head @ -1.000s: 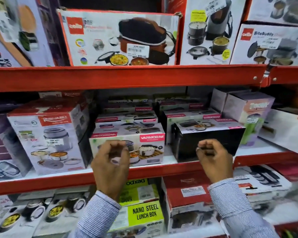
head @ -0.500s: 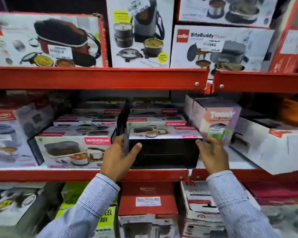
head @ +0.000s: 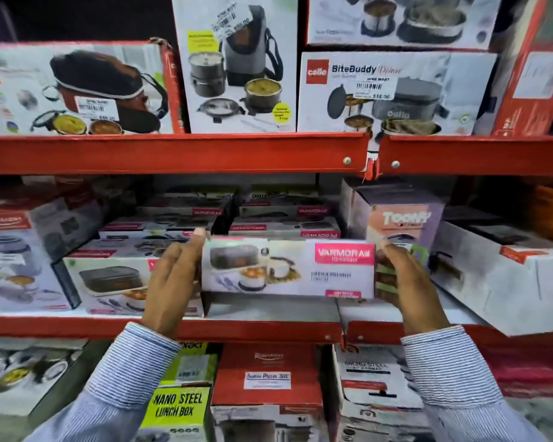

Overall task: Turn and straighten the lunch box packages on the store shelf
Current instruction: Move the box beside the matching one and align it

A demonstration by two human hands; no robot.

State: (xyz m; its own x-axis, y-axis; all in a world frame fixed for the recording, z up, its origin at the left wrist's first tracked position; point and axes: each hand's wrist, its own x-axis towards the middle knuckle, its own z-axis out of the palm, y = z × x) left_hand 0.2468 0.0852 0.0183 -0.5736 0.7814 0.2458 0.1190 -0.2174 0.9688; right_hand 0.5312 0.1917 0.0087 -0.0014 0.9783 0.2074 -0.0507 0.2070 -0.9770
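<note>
1. A white Varmora lunch box package (head: 288,267) sits at the front of the middle shelf (head: 237,328), its printed face with the pink label turned outward and level; its lower edge appears raised slightly off the shelf board.
2. The left hand (head: 173,279) presses its open palm and fingers against the package's left end, thumb tip up at the top corner; the hand is not curled closed, it flattens along the side.
3. The right hand (head: 406,282) cups the right end, fingers wrapped round the edge; between the two hands the package is clamped from both sides.
4. Just left of it stands a second Varmora box (head: 109,285), face outward, partly hidden by the left hand; more of the same brand are stacked behind.
5. To the right, touching or just beside the right hand, stands an upright Toony box (head: 403,215).
6. Both sleeves (head: 450,378) are blue-striped.
</note>
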